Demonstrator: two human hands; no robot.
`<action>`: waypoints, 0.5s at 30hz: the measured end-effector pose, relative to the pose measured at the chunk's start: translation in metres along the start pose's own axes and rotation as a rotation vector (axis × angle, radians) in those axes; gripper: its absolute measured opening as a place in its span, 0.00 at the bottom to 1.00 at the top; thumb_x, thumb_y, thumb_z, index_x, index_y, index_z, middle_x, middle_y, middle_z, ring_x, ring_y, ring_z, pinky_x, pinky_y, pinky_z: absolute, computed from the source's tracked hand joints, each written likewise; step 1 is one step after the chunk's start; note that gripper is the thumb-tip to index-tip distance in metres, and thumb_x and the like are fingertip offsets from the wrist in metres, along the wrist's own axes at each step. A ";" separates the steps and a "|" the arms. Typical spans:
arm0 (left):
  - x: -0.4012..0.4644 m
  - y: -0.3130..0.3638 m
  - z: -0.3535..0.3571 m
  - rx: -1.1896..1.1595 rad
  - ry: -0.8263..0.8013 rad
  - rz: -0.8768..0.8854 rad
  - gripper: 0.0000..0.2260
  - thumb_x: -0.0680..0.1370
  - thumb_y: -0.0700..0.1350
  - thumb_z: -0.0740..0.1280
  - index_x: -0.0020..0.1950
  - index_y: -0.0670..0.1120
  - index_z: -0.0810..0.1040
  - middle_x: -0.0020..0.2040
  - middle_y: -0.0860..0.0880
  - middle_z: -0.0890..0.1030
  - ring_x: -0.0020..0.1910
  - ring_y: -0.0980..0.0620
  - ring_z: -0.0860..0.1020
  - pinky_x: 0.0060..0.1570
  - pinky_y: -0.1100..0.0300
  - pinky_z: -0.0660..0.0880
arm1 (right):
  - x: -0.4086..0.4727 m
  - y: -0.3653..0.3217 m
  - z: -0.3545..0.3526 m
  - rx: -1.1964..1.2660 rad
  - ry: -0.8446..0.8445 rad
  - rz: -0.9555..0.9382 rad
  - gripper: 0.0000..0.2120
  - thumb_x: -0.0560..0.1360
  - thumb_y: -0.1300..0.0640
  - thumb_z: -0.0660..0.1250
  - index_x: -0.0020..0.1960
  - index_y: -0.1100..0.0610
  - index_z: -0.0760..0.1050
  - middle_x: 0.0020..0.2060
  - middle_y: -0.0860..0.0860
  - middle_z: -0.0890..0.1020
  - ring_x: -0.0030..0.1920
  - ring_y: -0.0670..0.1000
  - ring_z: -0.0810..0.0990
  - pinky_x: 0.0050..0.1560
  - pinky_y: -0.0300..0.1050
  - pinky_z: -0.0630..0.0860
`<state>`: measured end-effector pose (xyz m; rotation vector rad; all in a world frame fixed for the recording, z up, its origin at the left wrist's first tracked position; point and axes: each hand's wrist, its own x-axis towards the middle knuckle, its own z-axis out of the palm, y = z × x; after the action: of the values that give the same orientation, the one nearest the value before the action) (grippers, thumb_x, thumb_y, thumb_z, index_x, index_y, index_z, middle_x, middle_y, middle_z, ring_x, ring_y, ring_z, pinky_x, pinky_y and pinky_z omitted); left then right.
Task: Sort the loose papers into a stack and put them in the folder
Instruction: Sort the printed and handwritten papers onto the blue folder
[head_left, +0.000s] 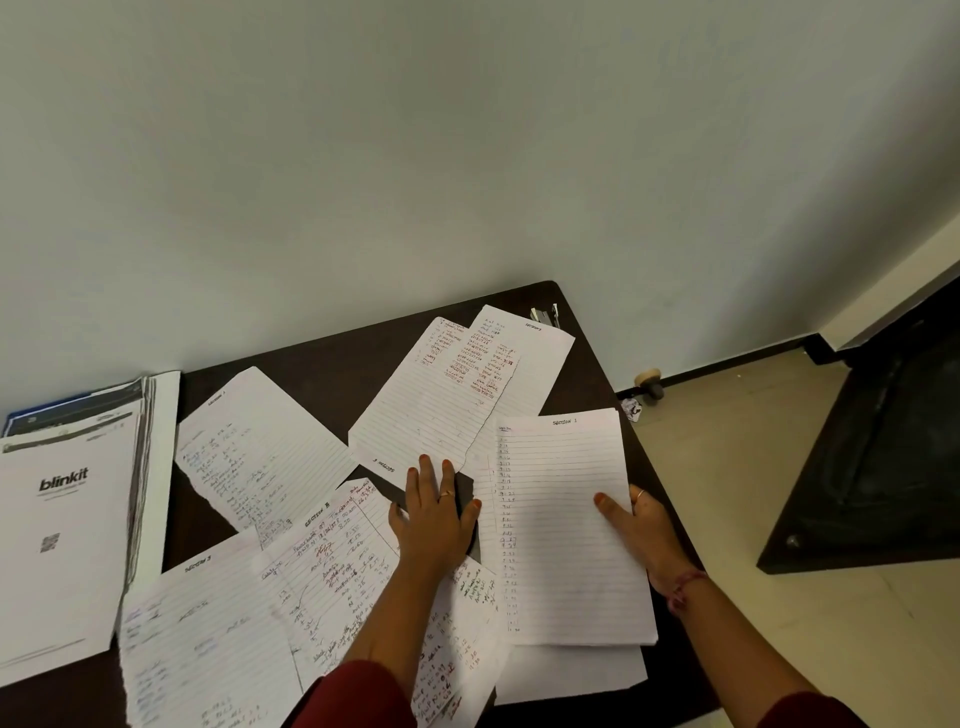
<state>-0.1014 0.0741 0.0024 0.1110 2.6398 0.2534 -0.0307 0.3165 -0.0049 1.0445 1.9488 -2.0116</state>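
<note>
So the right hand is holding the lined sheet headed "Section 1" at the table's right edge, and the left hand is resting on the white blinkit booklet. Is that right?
Not quite. In the head view the left hand lies flat on the dark brown table among the loose sheets, fingertips on an upside-down lined sheet. The white blinkit booklet lies untouched at far left. The right hand does hold the lined "Section 1" sheet.
</note>
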 end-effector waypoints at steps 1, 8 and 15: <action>0.000 0.000 0.000 0.001 -0.002 -0.001 0.31 0.81 0.62 0.48 0.78 0.51 0.40 0.78 0.47 0.36 0.77 0.45 0.38 0.72 0.39 0.45 | 0.000 0.000 0.000 -0.002 -0.001 -0.001 0.05 0.76 0.57 0.68 0.52 0.54 0.76 0.49 0.54 0.82 0.50 0.55 0.82 0.48 0.49 0.80; 0.000 0.000 0.001 0.008 0.006 0.000 0.31 0.81 0.62 0.48 0.78 0.51 0.40 0.78 0.47 0.37 0.77 0.45 0.38 0.72 0.40 0.44 | 0.000 0.001 -0.001 -0.004 -0.001 -0.007 0.06 0.76 0.57 0.68 0.52 0.55 0.76 0.49 0.54 0.82 0.49 0.54 0.82 0.45 0.45 0.79; -0.001 0.000 0.001 0.007 0.007 0.006 0.31 0.81 0.62 0.48 0.78 0.51 0.39 0.78 0.47 0.37 0.77 0.45 0.38 0.72 0.40 0.45 | -0.001 0.000 -0.006 -0.012 -0.092 -0.009 0.08 0.75 0.60 0.69 0.52 0.52 0.75 0.51 0.54 0.82 0.50 0.55 0.82 0.47 0.49 0.80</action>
<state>-0.1003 0.0739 0.0020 0.1208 2.6478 0.2477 -0.0273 0.3220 -0.0040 0.9254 1.9194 -2.0125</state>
